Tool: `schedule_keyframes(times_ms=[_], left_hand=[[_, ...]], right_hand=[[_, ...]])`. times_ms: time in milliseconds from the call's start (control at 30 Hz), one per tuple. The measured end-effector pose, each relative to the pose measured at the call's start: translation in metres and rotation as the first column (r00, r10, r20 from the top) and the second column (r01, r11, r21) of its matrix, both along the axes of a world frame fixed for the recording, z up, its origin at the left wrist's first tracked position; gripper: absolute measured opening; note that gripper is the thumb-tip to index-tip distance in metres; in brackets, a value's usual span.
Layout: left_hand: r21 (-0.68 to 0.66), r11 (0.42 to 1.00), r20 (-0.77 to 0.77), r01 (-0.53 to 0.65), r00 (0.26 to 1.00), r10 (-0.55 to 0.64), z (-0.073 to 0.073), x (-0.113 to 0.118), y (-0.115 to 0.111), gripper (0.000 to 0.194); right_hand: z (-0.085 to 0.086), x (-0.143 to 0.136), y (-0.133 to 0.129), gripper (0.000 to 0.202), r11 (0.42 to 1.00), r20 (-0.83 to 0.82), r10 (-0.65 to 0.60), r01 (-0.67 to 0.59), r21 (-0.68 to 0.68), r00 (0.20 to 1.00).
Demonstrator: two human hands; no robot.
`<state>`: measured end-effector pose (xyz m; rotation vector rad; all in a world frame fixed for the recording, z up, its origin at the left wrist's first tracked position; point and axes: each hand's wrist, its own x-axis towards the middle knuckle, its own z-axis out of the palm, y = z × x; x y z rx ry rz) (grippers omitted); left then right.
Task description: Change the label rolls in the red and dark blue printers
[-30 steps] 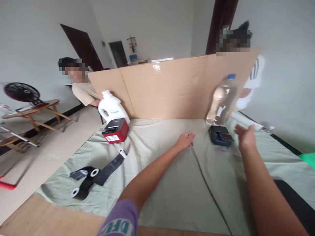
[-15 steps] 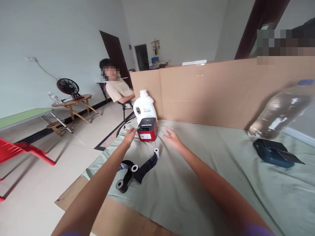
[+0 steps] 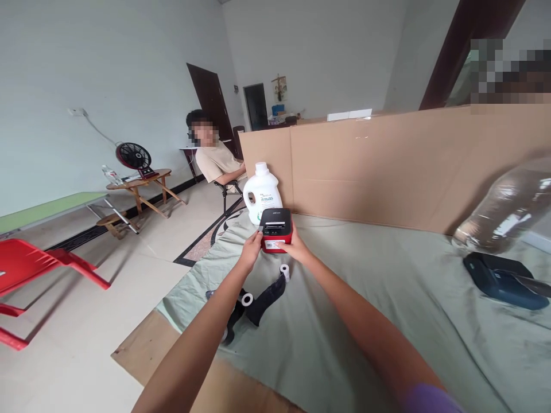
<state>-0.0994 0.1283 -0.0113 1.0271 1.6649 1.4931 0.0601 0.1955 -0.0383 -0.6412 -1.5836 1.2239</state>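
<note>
A small red and black receipt printer (image 3: 276, 223) is gripped from both sides, its slotted top towards me. My left hand (image 3: 252, 250) closes on its left edge. On the right edge, my right hand (image 3: 297, 244) holds it with the thumb across the white front label. A white detergent jug (image 3: 262, 194) stands upright just behind the printer. Nearer to me, a dark ribbon roll (image 3: 267, 299) lies partly unwound on the green cloth (image 3: 344, 321), with white cores at its ends. My left forearm covers part of another dark roll beside it.
A cardboard panel (image 3: 365, 166) borders the far side of the cloth. At the right lie a dark blue device (image 3: 503, 281) and a large clear plastic bottle (image 3: 503, 212). A person (image 3: 217, 160) sits beyond the panel's left end. A red chair (image 3: 38, 269) stands on the floor at left.
Both hands have come inward from beside the printer and taken hold of it. Its top now tilts more towards me. The whole view has shifted slightly.
</note>
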Motion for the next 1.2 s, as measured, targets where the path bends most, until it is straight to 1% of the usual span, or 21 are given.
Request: schedule_keyframes(times_ms=[67,133,200,267,333,433,500,567,700,833,900,967,1033,1100,1167,1200], left_hand=[[0.075,0.992,-0.075,0.103,0.992,-0.097,0.011,0.024,-0.009,0.043],[0.111,0.975,-0.166,0.195,0.971,-0.175,0.025,0.054,-0.017,0.042],[0.117,0.955,-0.250,0.274,0.938,-0.239,0.037,0.090,-0.028,0.040],[0.121,0.936,-0.309,0.331,0.909,-0.281,0.042,0.130,-0.041,0.040],[0.150,0.917,-0.317,0.370,0.896,-0.310,0.039,0.168,-0.057,0.041],[0.213,0.891,-0.260,0.402,0.902,-0.345,0.020,0.216,-0.078,0.042],[0.226,0.882,-0.222,0.414,0.903,-0.367,0.007,0.239,-0.086,0.043],[0.219,0.885,-0.193,0.411,0.907,-0.374,-0.004,0.256,-0.088,0.044],[0.203,0.910,-0.180,0.362,0.927,-0.329,-0.013,0.274,-0.090,0.046],[0.183,0.928,-0.178,0.325,0.939,-0.294,-0.022,0.282,-0.093,0.046],[0.175,0.934,-0.163,0.311,0.945,-0.284,-0.027,0.285,-0.091,0.047],[0.171,0.933,-0.164,0.315,0.943,-0.288,-0.029,0.287,-0.089,0.049],[0.149,0.925,-0.184,0.350,0.929,-0.322,-0.024,0.287,-0.088,0.051],[0.060,0.917,-0.238,0.395,0.898,-0.371,-0.011,0.279,-0.097,0.055],[-0.059,0.901,-0.370,0.429,0.829,-0.419,0.007,0.259,-0.119,0.064],[-0.094,0.893,-0.472,0.441,0.770,-0.430,0.015,0.244,-0.135,0.072]], right_hand=[[0.008,0.029,-0.012,0.096,0.997,-0.014,-0.034,0.035,0.074,0.999],[0.019,0.064,-0.029,0.094,0.986,-0.032,-0.109,0.112,0.125,0.994],[0.028,0.103,-0.049,0.091,0.969,-0.032,-0.195,0.198,0.147,0.980],[0.033,0.144,-0.071,0.087,0.949,-0.008,-0.276,0.274,0.156,0.961],[0.032,0.183,-0.092,0.085,0.935,0.036,-0.328,0.319,0.158,0.944],[0.021,0.231,-0.118,0.084,0.897,0.110,-0.423,0.399,0.188,0.899],[0.012,0.254,-0.129,0.084,0.853,0.153,-0.506,0.466,0.237,0.849],[0.005,0.270,-0.133,0.084,0.823,0.185,-0.552,0.495,0.280,0.813],[-0.004,0.285,-0.133,0.086,0.821,0.200,-0.549,0.480,0.308,0.811],[-0.012,0.288,-0.132,0.087,0.825,0.194,-0.546,0.483,0.294,0.815],[-0.017,0.289,-0.131,0.087,0.830,0.193,-0.540,0.481,0.281,0.819],[-0.022,0.288,-0.130,0.086,0.823,0.192,-0.552,0.495,0.277,0.811],[-0.025,0.287,-0.131,0.086,0.808,0.188,-0.576,0.519,0.280,0.796],[-0.024,0.286,-0.132,0.085,0.800,0.185,-0.586,0.528,0.286,0.789],[-0.020,0.285,-0.134,0.085,0.808,0.183,-0.574,0.516,0.285,0.798],[-0.018,0.284,-0.135,0.084,0.819,0.186,-0.559,0.502,0.278,0.808]])
